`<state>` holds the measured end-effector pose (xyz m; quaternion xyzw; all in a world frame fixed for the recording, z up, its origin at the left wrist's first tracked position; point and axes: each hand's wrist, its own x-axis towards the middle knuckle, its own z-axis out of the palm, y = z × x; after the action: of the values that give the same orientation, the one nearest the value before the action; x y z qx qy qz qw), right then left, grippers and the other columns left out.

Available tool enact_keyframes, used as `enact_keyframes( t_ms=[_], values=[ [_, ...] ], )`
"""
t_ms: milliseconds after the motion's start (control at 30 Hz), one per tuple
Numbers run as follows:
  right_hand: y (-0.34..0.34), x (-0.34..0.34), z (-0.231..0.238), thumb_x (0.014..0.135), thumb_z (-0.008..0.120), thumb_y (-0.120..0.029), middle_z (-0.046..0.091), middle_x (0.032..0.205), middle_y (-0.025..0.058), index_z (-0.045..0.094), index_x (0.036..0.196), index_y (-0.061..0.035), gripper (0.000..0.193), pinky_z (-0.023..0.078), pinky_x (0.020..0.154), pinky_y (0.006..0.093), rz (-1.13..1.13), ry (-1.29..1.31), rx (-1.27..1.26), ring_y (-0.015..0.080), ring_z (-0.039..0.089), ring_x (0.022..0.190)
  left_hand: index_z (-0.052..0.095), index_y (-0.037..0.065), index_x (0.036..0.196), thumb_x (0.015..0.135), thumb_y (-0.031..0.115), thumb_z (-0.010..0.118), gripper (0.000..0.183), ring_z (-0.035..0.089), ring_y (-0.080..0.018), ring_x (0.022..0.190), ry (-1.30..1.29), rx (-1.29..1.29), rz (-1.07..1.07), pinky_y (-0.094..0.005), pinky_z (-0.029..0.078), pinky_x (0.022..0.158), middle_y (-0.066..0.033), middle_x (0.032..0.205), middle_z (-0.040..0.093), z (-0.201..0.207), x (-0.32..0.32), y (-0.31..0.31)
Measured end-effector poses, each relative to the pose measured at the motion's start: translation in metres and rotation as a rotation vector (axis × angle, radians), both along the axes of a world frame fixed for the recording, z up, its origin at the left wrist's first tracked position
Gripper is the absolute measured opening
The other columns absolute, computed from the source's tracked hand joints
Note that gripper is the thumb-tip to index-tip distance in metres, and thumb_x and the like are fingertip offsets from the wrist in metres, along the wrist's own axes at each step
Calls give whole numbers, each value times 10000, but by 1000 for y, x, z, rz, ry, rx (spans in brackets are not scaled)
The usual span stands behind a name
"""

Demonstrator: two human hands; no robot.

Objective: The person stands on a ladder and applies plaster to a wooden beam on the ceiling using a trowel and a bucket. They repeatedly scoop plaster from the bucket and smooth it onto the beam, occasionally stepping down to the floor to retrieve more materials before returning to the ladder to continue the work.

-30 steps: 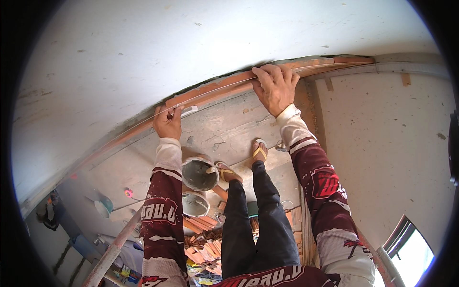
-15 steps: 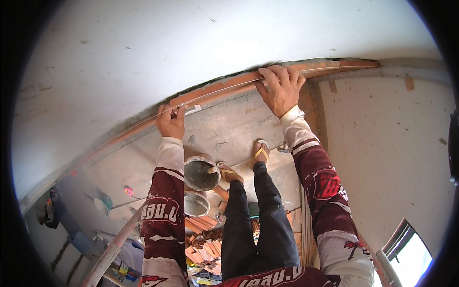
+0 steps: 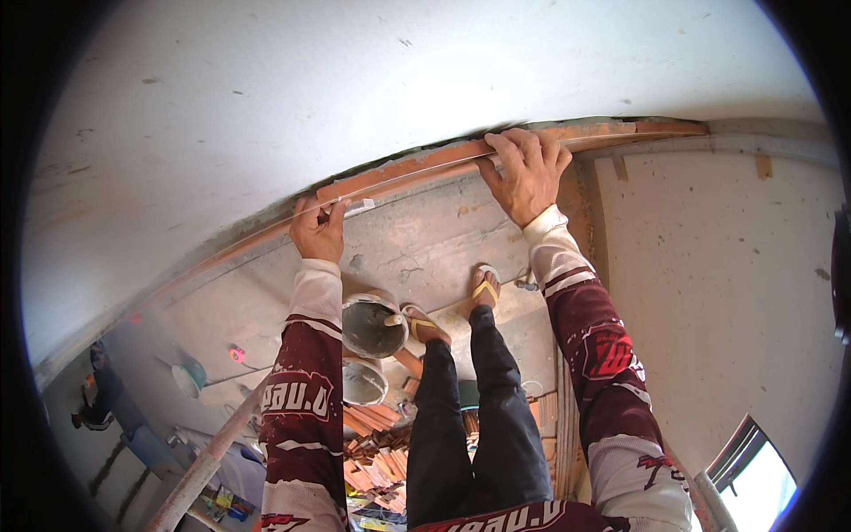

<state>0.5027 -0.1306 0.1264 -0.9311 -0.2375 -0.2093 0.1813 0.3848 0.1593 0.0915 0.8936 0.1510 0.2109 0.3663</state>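
A narrow terracotta tile [image 3: 390,172] lies along the top of an orange ledge against the white wall, with grey mortar showing behind it. A thin string [image 3: 417,175] runs along its front edge. My left hand [image 3: 317,235] is pinched at the tile's left end, next to the string; its fingertips are partly hidden. My right hand [image 3: 528,182] curls its fingers over the tile farther right, thumb below at the front edge. Just right of my left fingers is a small whitish piece [image 3: 359,207], too small to name.
Far below, two buckets [image 3: 374,326] stand by my sandalled feet, the upper one with a handle sticking out. Stacked terracotta tiles [image 3: 381,461] lie lower down. A scaffold pole [image 3: 208,461] slants at left. A pale wall [image 3: 709,266] rises at right.
Both hands keep their places on the tile. The view has shifted slightly, so the ledge and hands appear a little lower; my right fingers have barely changed position.
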Motion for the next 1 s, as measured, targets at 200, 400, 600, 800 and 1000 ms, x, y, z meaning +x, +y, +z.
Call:
enact_keyframes(
  t_ms=[200, 400, 600, 800, 1000],
  values=[
    [-1, -1, -1, 690, 750, -239, 541, 1064, -50, 607, 1037, -249, 375, 316, 841, 457, -8, 10, -10, 244, 465, 1055, 649, 40, 780, 707, 83, 786, 161, 468, -128, 517, 12, 46, 0, -274, 380, 465, -35, 665, 528, 1, 0, -1],
    [-1, 0, -1, 697, 746, -240, 540, 1067, -51, 601, 1042, -254, 375, 316, 840, 457, 1, 13, -10, 243, 463, 1058, 647, 41, 770, 705, 85, 789, 163, 465, -121, 516, 7, 57, 0, -269, 378, 465, -35, 661, 528, 1, 0, 0],
    [-1, -1, -2, 714, 734, -242, 538, 1070, -52, 599, 1045, -259, 358, 315, 840, 455, -8, 17, -23, 243, 461, 1060, 645, 36, 770, 705, 68, 786, 159, 475, -114, 525, -6, 48, -6, -261, 387, 472, -32, 666, 535, 1, 0, 1],
    [-2, -1, 0, 719, 730, -246, 539, 1065, -59, 602, 1039, -257, 344, 315, 844, 461, -3, 13, -9, 242, 463, 1061, 636, 27, 754, 705, 50, 781, 155, 487, -106, 531, 1, 7, 10, -249, 402, 481, -32, 673, 545, 5, 0, -4],
    [-1, 0, 5, 696, 765, -246, 550, 1070, -33, 615, 1052, -227, 387, 304, 864, 440, 3, 40, -15, 246, 452, 1067, 630, 14, 757, 714, 35, 771, 149, 497, -106, 541, -33, -16, -8, -247, 407, 483, -41, 679, 541, 2, 1, -3]
  ],
)
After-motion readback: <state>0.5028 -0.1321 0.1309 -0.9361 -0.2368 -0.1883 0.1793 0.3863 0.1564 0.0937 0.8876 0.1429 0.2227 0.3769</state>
